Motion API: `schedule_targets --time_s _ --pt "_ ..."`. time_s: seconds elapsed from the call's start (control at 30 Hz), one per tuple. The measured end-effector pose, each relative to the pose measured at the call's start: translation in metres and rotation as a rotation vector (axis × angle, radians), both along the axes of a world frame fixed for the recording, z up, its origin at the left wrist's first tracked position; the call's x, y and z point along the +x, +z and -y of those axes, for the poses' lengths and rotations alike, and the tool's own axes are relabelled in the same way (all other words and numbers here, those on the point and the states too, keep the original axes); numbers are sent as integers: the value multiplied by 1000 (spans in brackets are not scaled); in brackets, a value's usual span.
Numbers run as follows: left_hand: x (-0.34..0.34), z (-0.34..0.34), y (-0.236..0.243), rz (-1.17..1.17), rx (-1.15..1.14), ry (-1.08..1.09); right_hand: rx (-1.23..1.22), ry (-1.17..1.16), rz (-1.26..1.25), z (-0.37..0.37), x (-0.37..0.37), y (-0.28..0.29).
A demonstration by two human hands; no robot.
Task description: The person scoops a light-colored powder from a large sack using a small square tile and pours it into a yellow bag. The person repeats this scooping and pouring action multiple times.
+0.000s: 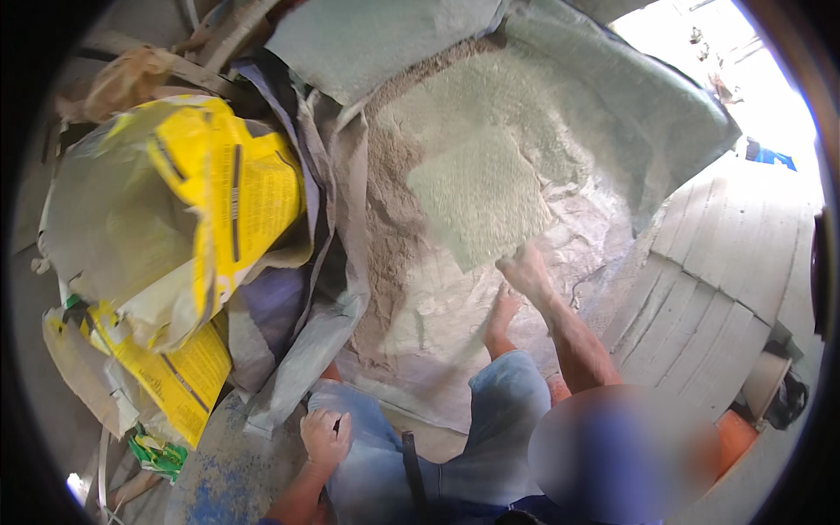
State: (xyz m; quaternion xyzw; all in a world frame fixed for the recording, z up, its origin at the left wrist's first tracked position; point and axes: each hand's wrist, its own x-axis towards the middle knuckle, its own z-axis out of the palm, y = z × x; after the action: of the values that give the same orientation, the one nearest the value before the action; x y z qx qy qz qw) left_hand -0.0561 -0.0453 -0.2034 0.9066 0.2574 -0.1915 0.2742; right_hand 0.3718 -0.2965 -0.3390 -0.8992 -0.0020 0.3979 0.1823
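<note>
My right hand (523, 267) has its fingers closed on the near corner of a pale, square, grainy sheet (477, 197), over a heap of grey-beige powder (389, 219) in a large woven plastic sack (569, 236). My left hand (325, 437), low in the view, rests curled on my jeans-clad knee; something dark shows among its fingers, too small to name. A bare lower leg (500, 319) stands on the sack beside my right arm. A dark bar (411, 464) lies between the jeans legs.
Torn yellow paper bags (245, 192) pile up at left, with wooden slats (192, 52) behind. Stacked pale boards (717, 254) lie at right, near an orange object (733, 437). A blue-stained grey surface (214, 472) is at lower left. A blurred round area covers the lower right.
</note>
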Motion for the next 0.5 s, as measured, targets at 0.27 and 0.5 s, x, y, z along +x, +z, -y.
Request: schedule_targets --time_s 0.27,0.5 --pt "-19 -6 12 120 -112 301 44 41 -121 -11 -40 176" --pt "9 -54 42 499 -147 892 249 151 -112 -63 -61 300"
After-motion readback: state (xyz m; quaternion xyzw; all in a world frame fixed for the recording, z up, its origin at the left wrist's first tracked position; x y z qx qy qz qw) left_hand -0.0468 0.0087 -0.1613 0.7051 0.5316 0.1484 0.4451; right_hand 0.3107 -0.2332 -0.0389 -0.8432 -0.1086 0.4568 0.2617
